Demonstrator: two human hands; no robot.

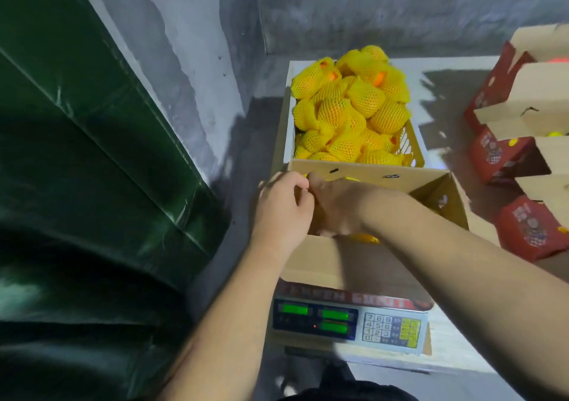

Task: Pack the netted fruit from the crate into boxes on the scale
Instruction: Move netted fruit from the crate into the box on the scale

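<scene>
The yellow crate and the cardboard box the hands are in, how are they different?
The yellow crate is heaped above its rim with netted fruit; the cardboard box shows only a little yellow fruit near the hands. The crate has slotted walls and stands farther back; the box has plain brown walls with flaps up and sits on the scale. Both are open-topped and hold fruit.
</scene>
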